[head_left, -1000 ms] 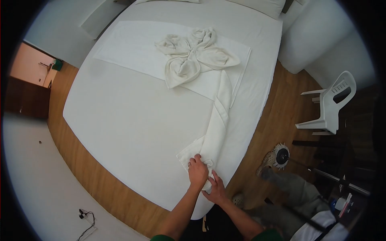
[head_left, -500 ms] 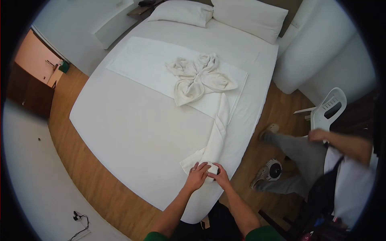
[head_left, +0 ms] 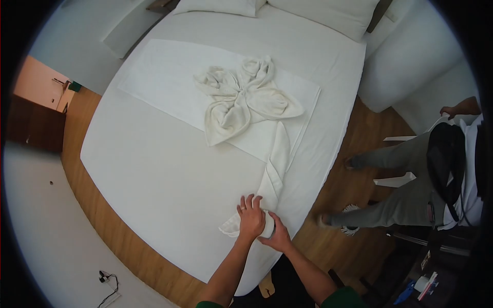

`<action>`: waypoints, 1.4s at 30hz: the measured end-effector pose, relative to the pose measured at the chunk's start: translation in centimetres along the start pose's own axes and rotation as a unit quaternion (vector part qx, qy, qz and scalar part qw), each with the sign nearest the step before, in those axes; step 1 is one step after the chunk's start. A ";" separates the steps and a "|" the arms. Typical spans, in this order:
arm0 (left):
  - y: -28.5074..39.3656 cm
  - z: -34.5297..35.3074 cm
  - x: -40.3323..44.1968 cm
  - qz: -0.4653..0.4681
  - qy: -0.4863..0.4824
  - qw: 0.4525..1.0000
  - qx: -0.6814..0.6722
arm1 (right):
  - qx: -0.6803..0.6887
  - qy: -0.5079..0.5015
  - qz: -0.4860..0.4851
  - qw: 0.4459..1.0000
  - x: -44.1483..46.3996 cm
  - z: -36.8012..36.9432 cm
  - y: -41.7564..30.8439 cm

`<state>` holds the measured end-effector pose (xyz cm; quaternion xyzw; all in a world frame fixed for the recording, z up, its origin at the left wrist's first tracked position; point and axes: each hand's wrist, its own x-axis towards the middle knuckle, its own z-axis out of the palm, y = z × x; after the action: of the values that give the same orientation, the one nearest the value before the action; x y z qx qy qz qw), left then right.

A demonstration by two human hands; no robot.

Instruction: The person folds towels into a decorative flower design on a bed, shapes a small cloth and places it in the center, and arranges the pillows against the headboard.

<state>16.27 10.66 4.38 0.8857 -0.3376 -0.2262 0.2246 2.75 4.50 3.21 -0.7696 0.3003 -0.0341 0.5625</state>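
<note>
A long white towel (head_left: 276, 167), rolled into a tapered stem, lies along the near right part of the bed. My left hand (head_left: 251, 218) rests over the near end of this roll, fingers stretched out and slightly apart. The fingers of my right hand (head_left: 278, 235) curl around the thick open end from the right. A loose corner of the towel (head_left: 231, 226) sticks out left of my left hand. Beyond the roll's narrow tip sits a flower shape of twisted white towels (head_left: 241, 92), on a flat folded white cloth (head_left: 169, 66).
The bed (head_left: 149, 164) has a white sheet, with pillows (head_left: 323, 15) at its head. At right, a person (head_left: 405, 169) in grey trousers stands beside a white plastic chair (head_left: 395, 179). A dark table (head_left: 447, 262) with small items is at lower right.
My left hand has spread its fingers, and my right hand has come lower around the roll's end. The person at right has moved back and straightened up. The view has shifted.
</note>
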 end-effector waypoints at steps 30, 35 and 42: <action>5.6 -4.1 3.8 0.013 -0.047 0.998 -0.039 | 0.024 0.174 0.053 0.983 14.8 -9.8 -5.5; 4.9 -5.4 2.8 0.034 0.005 0.989 -0.142 | 0.028 0.069 -0.104 0.992 1.2 -6.4 -6.0; 2.2 -3.8 1.1 0.116 0.038 0.969 -0.217 | -0.041 0.179 -0.050 0.982 -2.5 -0.4 -4.3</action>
<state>18.01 9.33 8.40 0.7789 -0.3719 -0.2326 0.4483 2.30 6.20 7.87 -0.7878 0.3582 -0.1872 0.4648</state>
